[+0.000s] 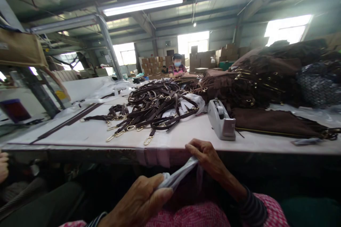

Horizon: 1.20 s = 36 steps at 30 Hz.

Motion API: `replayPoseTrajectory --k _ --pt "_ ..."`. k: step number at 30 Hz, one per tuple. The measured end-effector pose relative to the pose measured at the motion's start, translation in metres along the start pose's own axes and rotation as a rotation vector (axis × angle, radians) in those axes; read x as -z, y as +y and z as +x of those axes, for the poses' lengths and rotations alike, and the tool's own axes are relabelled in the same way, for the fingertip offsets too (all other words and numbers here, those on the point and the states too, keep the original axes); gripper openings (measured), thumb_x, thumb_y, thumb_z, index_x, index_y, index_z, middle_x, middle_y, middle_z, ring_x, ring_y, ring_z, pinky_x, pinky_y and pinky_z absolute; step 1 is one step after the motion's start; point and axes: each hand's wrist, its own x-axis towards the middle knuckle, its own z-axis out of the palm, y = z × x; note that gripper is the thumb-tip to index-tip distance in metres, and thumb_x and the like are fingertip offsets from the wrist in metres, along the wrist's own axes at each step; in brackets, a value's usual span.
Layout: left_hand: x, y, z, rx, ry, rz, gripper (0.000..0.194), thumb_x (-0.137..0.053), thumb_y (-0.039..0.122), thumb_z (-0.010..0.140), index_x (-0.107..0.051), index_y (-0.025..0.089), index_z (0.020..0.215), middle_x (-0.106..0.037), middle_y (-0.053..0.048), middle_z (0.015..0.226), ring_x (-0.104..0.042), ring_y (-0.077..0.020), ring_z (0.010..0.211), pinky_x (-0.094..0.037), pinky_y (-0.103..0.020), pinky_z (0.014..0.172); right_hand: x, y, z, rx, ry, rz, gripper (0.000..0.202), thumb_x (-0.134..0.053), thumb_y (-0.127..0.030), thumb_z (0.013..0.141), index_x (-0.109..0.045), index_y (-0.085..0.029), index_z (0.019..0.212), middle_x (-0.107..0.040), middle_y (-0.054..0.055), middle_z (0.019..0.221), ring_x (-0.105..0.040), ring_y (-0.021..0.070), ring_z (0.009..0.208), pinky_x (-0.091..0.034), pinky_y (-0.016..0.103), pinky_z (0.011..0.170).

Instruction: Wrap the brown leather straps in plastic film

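Between my hands, just in front of the table's edge, a pale, thin plastic-looking strip [182, 173] is stretched at a slant. My left hand [138, 197] is closed round its lower end, with the thumb pressed along it. The upper end is pinched in the fingers of my right hand [206, 154]. Beyond them, a pile of dark brown straps with gold clasps [157, 106] lies on the white table [186, 140]. A grey tape dispenser [221, 120] stands to the right of the straps.
Dark brown bags [274, 122] lie flat and heaped at the right, beside clear plastic wrapping. Long dark strips [71, 118] lie at the left. A masked person [177, 65] sits across the table. At the far left edge, another person's hand [3, 166] shows.
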Motion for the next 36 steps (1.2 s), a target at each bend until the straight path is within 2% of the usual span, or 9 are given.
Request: replayPoseTrajectory --k 5,9,12,15,20,24,29,33,36 --pt "0.001 0.043 0.016 0.127 -0.004 -0.638 0.053 -0.043 0.061 0.104 -0.063 0.015 0.086 -0.036 0.007 0.054 -0.024 -0.0062 0.044 -0.019 -0.02 0.042 -0.024 0.0 -0.021 0.113 0.077 0.153 0.049 -0.045 -0.058 0.104 -0.071 -0.018 0.114 -0.065 0.002 0.084 -0.059 0.017 0.074 -0.047 0.027 0.069" --pt "0.001 0.069 0.04 0.061 0.092 -1.039 0.046 -0.05 0.051 0.104 -0.068 0.012 0.089 -0.038 0.008 0.057 -0.022 -0.0025 0.043 -0.024 -0.015 0.042 -0.051 -0.012 -0.038 0.22 0.151 0.19 0.045 -0.057 -0.058 0.099 -0.069 -0.021 0.121 -0.071 0.006 0.102 -0.064 0.0233 0.095 -0.052 0.033 0.087" --pt "0.006 0.084 0.057 -0.007 0.136 -1.128 0.043 -0.052 0.047 0.105 -0.071 0.011 0.092 -0.04 0.008 0.058 -0.023 -0.0019 0.043 -0.031 -0.013 0.042 -0.071 -0.011 -0.031 0.171 0.266 0.243 0.047 -0.067 -0.059 0.092 -0.067 -0.021 0.12 -0.069 0.005 0.094 -0.061 0.0216 0.085 -0.053 0.031 0.075" --pt "0.014 0.091 0.071 -0.086 0.252 -1.102 0.039 -0.058 0.045 0.102 -0.072 0.01 0.092 -0.044 0.006 0.06 -0.031 -0.0029 0.044 -0.037 -0.014 0.042 -0.085 -0.006 -0.021 0.138 0.307 0.34 0.044 -0.058 -0.061 0.098 -0.069 -0.019 0.105 -0.057 0.0 0.071 -0.049 0.0151 0.063 -0.043 0.027 0.057" --pt "0.018 0.074 0.092 -0.224 0.341 -1.028 0.035 -0.061 0.041 0.1 -0.071 0.009 0.102 -0.06 0.0 0.071 -0.05 -0.007 0.053 -0.044 -0.017 0.048 -0.088 -0.008 -0.016 0.088 0.13 0.457 0.053 -0.051 -0.063 0.101 -0.07 -0.014 0.1 -0.045 -0.005 0.057 -0.035 0.0086 0.049 -0.028 0.024 0.048" --pt "0.012 0.054 0.107 -0.299 0.395 -0.855 0.031 -0.06 0.04 0.101 -0.066 0.012 0.114 -0.071 -0.004 0.088 -0.065 -0.0105 0.067 -0.053 -0.021 0.063 -0.081 -0.005 -0.015 -0.044 -0.054 0.668 0.049 -0.058 -0.059 0.099 -0.071 -0.012 0.101 -0.063 0.002 0.072 -0.047 0.0077 0.052 -0.032 0.02 0.046" --pt "0.014 0.044 0.124 -0.423 0.472 -0.279 0.022 -0.057 0.038 0.104 -0.062 0.018 0.11 -0.074 -0.004 0.099 -0.071 -0.0163 0.086 -0.055 -0.029 0.085 -0.077 0.004 -0.006 -0.14 -0.216 0.906 0.032 -0.07 -0.046 0.095 -0.068 -0.014 0.094 -0.067 0.002 0.077 -0.055 0.0079 0.052 -0.046 0.019 0.048" --pt "0.028 0.033 0.141 -0.634 0.466 0.307 0.012 -0.052 0.028 0.104 -0.055 0.018 0.099 -0.069 -0.004 0.085 -0.066 -0.0169 0.072 -0.049 -0.028 0.068 -0.065 -0.003 0.005 -0.15 -0.331 0.936 0.044 -0.06 -0.052 0.101 -0.068 -0.012 0.084 -0.061 -0.001 0.058 -0.043 0.0051 0.036 -0.037 0.017 0.036" --pt "0.038 0.022 0.146 -0.782 0.375 0.598 0.015 -0.049 0.024 0.104 -0.051 0.02 0.089 -0.06 -0.001 0.072 -0.057 -0.0168 0.062 -0.041 -0.028 0.058 -0.046 -0.013 0.009 -0.183 -0.422 0.877 0.057 -0.054 -0.059 0.101 -0.068 -0.011 0.077 -0.052 -0.004 0.045 -0.032 0.0043 0.029 -0.032 0.017 0.03"
